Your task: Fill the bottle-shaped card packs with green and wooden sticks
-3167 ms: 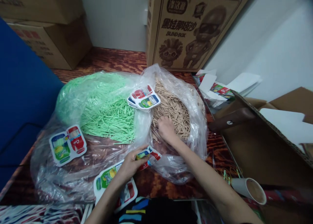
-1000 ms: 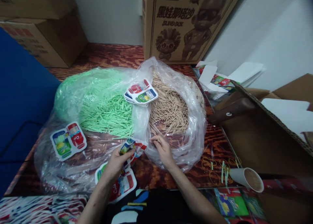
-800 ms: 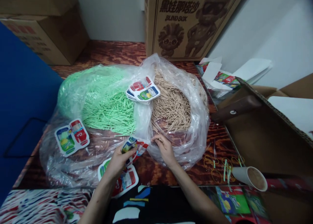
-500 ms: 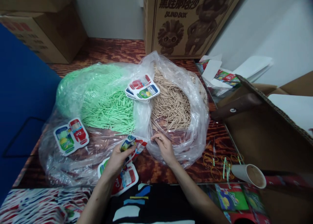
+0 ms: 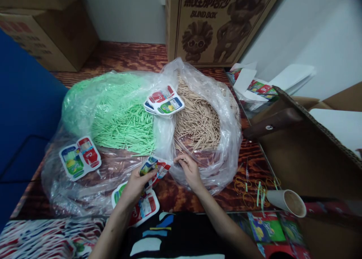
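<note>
My left hand [image 5: 136,184] grips a bent printed card pack [image 5: 163,170] in red, green and white, thumb across its face. My right hand [image 5: 192,172] is closed around a small bundle of thin tan sticks [image 5: 184,160], their cut ends showing at the fingertips, close to the pack's right edge. Partly under my left forearm lies another red-and-green card pack [image 5: 149,206]. Behind my hands, an open clear bag holds a heap of green sticks [image 5: 124,127]. Beside it, a second clear bag [image 5: 230,138] holds loose tan sticks [image 5: 198,119].
A few stacked card packs [image 5: 165,102] rest between the bags; another pack [image 5: 80,158] is at left. Many cards [image 5: 42,238] line the front left edge. At right are rubber bands [image 5: 246,200], a paper cup [image 5: 294,203] and an open carton [image 5: 299,153]. Cardboard boxes [image 5: 203,28] stand behind.
My hands keep nearly the same place and grip on the card pack and the tan sticks. The whole view has shifted very slightly.
</note>
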Available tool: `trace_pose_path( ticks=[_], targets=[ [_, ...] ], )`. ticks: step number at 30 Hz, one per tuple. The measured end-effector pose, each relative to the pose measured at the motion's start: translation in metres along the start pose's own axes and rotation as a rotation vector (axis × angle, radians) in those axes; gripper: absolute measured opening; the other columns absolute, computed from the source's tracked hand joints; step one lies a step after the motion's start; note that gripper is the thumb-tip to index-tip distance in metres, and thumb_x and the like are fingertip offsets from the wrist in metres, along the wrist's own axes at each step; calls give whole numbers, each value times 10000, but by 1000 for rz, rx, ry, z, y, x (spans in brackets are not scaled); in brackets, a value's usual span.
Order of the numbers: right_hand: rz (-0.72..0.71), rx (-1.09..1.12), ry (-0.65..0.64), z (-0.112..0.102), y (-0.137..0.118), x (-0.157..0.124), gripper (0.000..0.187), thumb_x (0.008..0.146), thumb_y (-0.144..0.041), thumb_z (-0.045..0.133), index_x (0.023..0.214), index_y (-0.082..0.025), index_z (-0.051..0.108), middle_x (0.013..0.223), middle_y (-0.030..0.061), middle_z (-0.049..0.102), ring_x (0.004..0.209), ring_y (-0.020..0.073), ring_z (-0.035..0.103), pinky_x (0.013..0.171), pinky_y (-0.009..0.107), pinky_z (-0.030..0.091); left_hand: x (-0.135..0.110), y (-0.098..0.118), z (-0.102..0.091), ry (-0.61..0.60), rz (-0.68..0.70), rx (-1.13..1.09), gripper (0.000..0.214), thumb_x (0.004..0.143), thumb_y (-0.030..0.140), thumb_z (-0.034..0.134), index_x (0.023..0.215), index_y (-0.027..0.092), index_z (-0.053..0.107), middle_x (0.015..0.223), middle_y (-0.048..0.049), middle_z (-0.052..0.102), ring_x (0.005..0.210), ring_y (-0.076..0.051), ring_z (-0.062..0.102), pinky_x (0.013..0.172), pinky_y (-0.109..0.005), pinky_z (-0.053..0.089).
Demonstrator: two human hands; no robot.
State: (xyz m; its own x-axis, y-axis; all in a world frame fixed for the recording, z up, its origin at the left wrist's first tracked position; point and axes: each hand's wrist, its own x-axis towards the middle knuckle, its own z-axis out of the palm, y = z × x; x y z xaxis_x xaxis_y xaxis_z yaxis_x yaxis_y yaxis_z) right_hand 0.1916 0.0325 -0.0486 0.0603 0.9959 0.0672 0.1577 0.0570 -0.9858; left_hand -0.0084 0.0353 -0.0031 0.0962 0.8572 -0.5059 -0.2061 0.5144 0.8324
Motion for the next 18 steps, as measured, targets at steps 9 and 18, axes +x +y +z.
trace_pose_path(
  ticks=[9, 18],
  targets=[
    [-16, -12, 0, 0, -2, 1, 187, 915, -261, 456, 838, -200, 615, 798, 24, 634, 820, 170, 586, 772, 280, 441, -3, 3, 6, 16, -32, -4, 272, 553, 276, 818, 777, 151, 729, 726, -16, 734, 642, -160, 646, 658, -246, 509],
    [0, 2, -1, 0, -2, 0, 185, 917, -261, 453, 840, -206, 613, 806, 24, 633, 820, 174, 590, 775, 287, 442, -4, 5, 9, 18, -34, 22, 273, 550, 297, 818, 750, 141, 718, 719, -22, 729, 633, -165, 645, 650, -254, 506]
  ],
)
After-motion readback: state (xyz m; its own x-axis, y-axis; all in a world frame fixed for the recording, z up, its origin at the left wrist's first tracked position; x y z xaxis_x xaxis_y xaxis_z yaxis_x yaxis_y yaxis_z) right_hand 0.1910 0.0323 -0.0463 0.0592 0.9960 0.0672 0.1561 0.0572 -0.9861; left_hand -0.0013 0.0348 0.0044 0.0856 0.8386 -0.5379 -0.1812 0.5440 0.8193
